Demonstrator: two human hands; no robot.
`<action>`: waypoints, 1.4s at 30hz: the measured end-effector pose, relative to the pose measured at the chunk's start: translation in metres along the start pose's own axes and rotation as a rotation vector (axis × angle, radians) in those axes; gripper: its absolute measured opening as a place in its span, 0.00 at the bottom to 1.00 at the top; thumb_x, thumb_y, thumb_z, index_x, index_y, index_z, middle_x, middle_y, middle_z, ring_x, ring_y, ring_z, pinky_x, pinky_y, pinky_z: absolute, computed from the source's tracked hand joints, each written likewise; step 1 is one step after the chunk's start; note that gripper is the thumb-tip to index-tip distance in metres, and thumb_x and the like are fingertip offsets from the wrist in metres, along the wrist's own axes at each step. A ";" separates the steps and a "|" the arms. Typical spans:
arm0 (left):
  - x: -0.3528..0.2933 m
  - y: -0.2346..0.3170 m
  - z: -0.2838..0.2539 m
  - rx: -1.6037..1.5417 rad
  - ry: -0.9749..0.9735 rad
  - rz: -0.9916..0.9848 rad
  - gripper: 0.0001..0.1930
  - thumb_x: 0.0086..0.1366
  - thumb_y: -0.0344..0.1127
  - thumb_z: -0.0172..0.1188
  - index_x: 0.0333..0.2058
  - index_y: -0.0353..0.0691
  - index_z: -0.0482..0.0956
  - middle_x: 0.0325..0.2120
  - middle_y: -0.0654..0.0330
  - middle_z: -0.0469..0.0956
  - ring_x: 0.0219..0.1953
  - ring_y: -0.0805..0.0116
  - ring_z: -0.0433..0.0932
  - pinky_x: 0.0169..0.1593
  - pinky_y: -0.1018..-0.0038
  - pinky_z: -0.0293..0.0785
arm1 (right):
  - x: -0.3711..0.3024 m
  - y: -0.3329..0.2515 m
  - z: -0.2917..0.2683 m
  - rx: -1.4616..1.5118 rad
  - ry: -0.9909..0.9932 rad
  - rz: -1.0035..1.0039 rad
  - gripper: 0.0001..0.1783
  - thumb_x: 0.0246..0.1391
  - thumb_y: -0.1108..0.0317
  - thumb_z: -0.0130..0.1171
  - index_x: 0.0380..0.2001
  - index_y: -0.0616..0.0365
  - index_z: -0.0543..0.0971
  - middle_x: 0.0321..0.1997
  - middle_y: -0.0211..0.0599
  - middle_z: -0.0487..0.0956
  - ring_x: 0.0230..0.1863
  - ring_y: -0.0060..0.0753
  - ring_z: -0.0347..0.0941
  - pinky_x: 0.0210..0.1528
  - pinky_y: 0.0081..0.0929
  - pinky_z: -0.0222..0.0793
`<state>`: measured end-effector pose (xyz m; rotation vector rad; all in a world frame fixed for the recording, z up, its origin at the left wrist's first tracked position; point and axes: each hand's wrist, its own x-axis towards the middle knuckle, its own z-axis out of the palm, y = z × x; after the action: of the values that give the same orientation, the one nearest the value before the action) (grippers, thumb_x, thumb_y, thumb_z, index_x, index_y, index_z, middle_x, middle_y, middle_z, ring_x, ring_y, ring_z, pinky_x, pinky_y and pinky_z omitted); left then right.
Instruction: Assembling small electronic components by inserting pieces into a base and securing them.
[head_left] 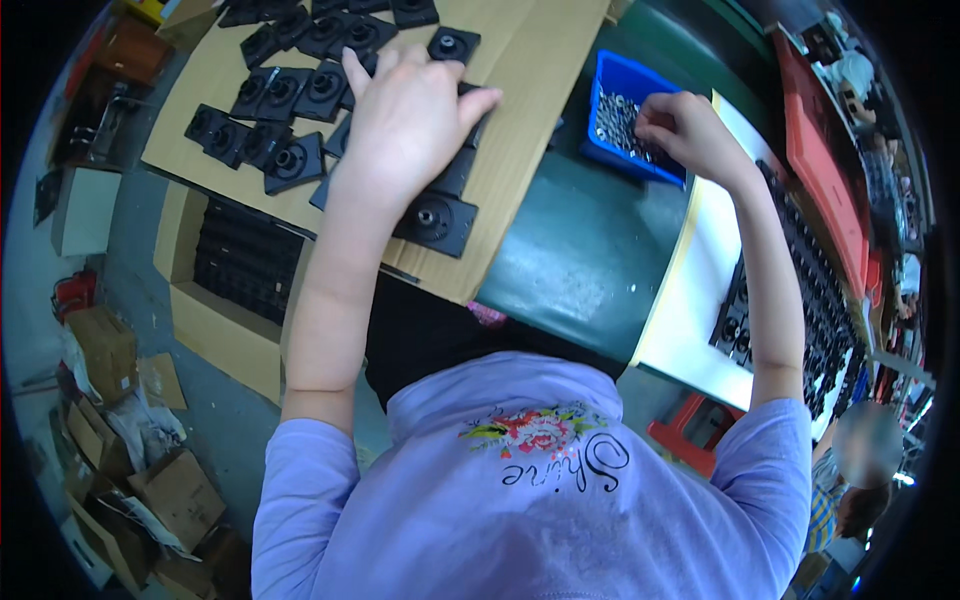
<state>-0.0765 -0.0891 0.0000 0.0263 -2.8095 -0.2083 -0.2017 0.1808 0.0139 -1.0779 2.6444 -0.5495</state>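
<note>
My left hand (407,120) is over a wooden board (530,60), palm down, fingers spread above the black square parts beneath it. These parts have a raised round boss in the middle; one black square part (437,222) lies near the board's front edge, and another (295,162) sits left of my wrist. Whether my fingertips touch a part is hidden. My right hand (690,132) reaches into a blue plastic bin (612,152) of small shiny metal pieces (615,118). Its fingers are pinched together at the pieces; what lies between them is too small to make out.
Under the board and bin is a green surface (570,250). A white board (690,320) and rows of black parts (820,300) are on the right. An open carton (230,340) of black parts stands lower left, near cardboard scraps (180,500). Another person (850,480) is at far right.
</note>
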 end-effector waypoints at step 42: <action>0.003 -0.026 -0.012 -0.046 0.032 -0.022 0.33 0.64 0.58 0.49 0.56 0.36 0.69 0.61 0.47 0.62 0.66 0.56 0.56 0.67 0.46 0.37 | 0.176 -0.082 0.009 0.150 0.291 -0.182 0.16 0.47 0.60 0.67 0.30 0.63 0.80 0.24 0.36 0.80 0.26 0.24 0.77 0.30 0.23 0.71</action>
<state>-0.0761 -0.1169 0.0080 0.0497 -2.7724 -0.2747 -0.2713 -0.0007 0.0276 -1.2854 2.7020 -0.9941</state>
